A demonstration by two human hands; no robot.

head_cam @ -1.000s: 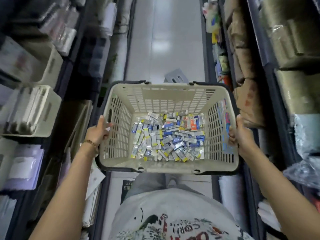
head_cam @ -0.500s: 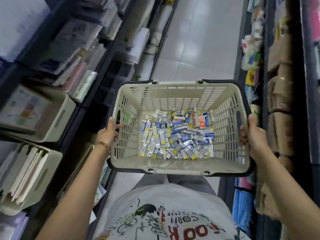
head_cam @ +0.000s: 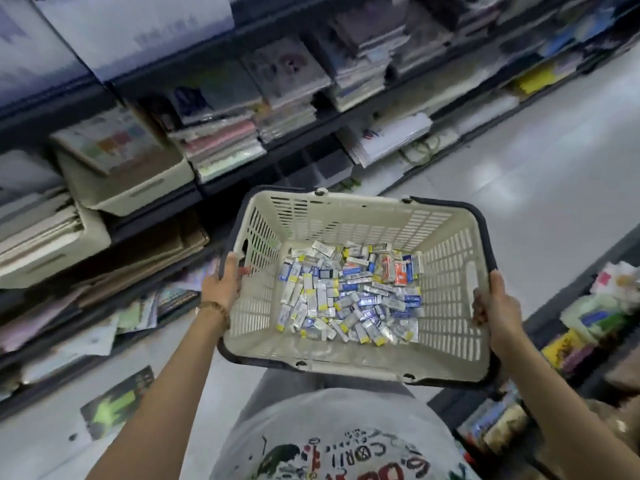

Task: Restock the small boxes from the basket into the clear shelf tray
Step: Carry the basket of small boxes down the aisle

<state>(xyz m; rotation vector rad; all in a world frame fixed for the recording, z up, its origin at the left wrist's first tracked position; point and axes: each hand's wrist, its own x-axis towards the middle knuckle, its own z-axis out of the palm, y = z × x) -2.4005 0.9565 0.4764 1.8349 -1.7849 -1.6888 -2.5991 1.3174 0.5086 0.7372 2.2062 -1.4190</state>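
A: Where are our boxes [head_cam: 346,299]?
B: All down in the bottom of the basket [head_cam: 446,271], in one mixed pile. None are out yet.
A: Why do we hold the basket with two hands?
B: It is wide, and we think it would tip with just one. Our left hand [head_cam: 223,282] is curled tight over the basket's left rim. Our right hand [head_cam: 495,306] is wrapped round the right rim. Both are clamped on it, so nothing spills.
A: Why is it out in front of our tummy?
B: So we can look down into it and see the boxes.
A: Do we see the clear tray?
B: No. Left of the basket are the shelves [head_cam: 69,109], full of paper pads, and a cream bin [head_cam: 138,188]. It is all a bit blurry, and we cannot pick out a clear tray there.
A: Is there room to move?
B: Past the basket's far rim the floor [head_cam: 519,174] is open. The left rim is near the shelves, and the right rim is near some packs [head_cam: 606,306] on the other side. We think it is a tight fit, so we should turn slowly.
A: What next?
B: We think we find the tray, then one hand lets go to pick boxes.
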